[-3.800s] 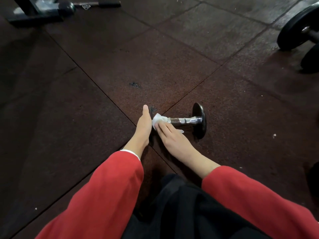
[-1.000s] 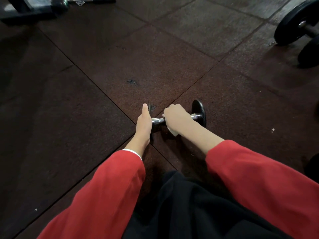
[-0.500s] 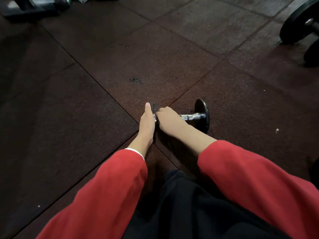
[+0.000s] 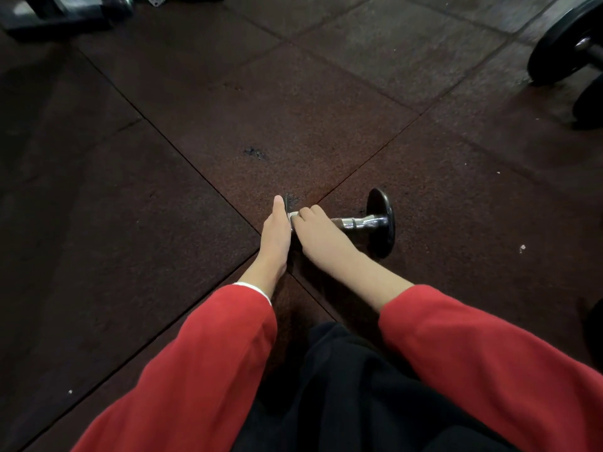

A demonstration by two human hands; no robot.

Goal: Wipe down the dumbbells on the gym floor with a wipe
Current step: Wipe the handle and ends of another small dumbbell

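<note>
Head view: wipe (image 4: 291,216) under right hand (image 4: 321,233) on dumbbell (image 4: 365,221).

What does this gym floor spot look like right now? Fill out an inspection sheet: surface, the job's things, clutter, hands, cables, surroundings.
Surface: dark rubber floor tiles with seams; a small scuff mark and a few pale specks.
Job's things: small dumbbell lying on the floor, chrome handle, black end plates; white wipe at the handle's left end, mostly hidden under the fingers.
Clutter: nothing seen beyond the specks.
Hands: left hand flat and straight against the left end plate; right hand curled over the handle, pressing the wipe on it.
Cables: nothing seen.
Surroundings: larger dumbbell far right; machine base far left; red sleeves, black trousers.
</note>
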